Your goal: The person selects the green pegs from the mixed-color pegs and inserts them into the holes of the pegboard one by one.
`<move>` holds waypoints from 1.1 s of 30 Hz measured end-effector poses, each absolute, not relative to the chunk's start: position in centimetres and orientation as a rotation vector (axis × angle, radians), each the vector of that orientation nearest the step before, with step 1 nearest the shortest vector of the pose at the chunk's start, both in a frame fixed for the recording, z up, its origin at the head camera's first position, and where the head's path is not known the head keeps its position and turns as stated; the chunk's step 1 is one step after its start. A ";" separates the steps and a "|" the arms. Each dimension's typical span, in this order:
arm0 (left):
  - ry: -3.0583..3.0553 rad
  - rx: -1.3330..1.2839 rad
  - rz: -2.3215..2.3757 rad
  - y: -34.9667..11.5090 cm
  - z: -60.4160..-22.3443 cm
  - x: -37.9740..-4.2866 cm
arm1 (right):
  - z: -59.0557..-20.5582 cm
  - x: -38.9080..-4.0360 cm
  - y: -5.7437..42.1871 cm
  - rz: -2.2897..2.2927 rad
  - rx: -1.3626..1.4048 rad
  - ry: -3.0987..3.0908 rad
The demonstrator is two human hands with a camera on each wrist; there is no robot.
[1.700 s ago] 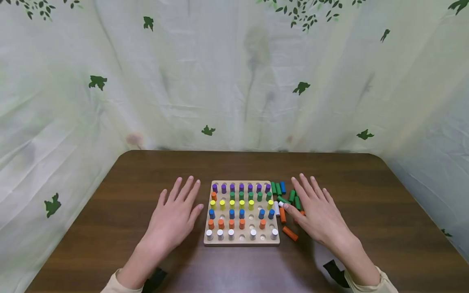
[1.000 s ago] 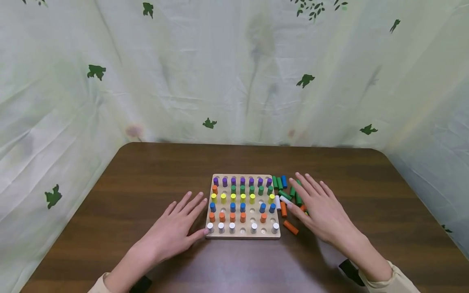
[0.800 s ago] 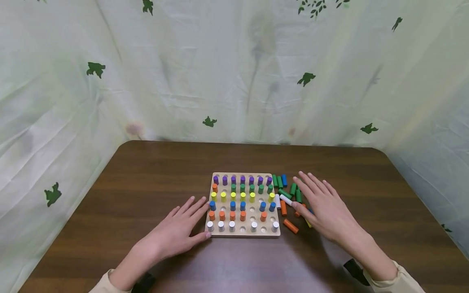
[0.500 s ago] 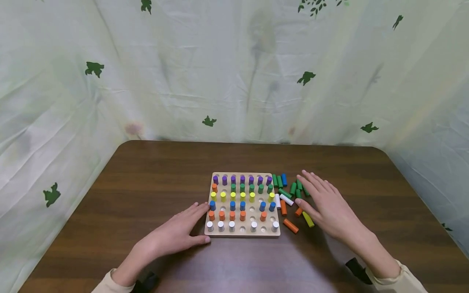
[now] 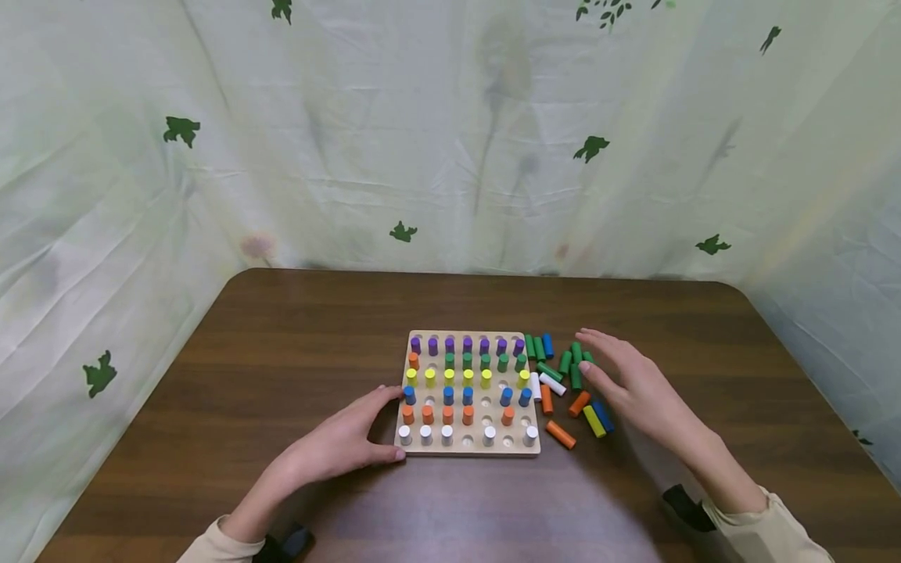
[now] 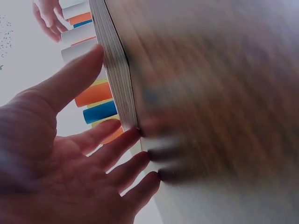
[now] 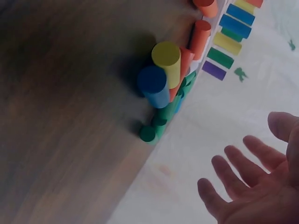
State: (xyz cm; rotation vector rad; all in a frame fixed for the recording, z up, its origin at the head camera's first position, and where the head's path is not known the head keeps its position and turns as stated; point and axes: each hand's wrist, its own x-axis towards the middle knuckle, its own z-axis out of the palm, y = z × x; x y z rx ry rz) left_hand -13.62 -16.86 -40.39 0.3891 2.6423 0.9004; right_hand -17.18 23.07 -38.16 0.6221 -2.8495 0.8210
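Note:
A wooden pegboard [image 5: 468, 453] bears rows of upright purple, green, yellow, blue, orange and white pegs, with some holes bare. My left hand [image 5: 336, 446] rests at its left side, thumb by the front-left corner; in the left wrist view the fingertips [image 6: 152, 179] reach down beside the board's edge. My right hand [image 5: 644, 395] hovers right of the board above loose pegs, holding nothing, its fingers spread in the right wrist view. Nearest it lie a yellow peg [image 5: 594, 421], a blue peg [image 5: 603, 415] and green pegs [image 5: 576, 378].
Two white pegs [image 5: 552, 384], several orange pegs [image 5: 560, 435] and another blue peg [image 5: 547, 345] lie along the board's right side. The brown table [image 5: 310, 328] ends at the back before a pale leaf-patterned curtain [image 5: 338, 156].
The left hand has moved in to the board's left edge. The right hand has drawn away rightward and turned sideways, uncovering the loose yellow and blue pegs.

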 end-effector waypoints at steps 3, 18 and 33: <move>2.651 0.371 0.903 -16.8 -40.5 -13.6 | -38.3 -17.8 23.3 0.866 0.607 -2.836; 2.677 0.369 0.896 -16.8 -40.9 -14.1 | -39.6 -21.5 25.8 1.010 0.515 -2.947; 2.669 0.373 0.900 -17.0 -40.8 -14.2 | -40.4 -24.0 26.8 0.991 0.552 -3.108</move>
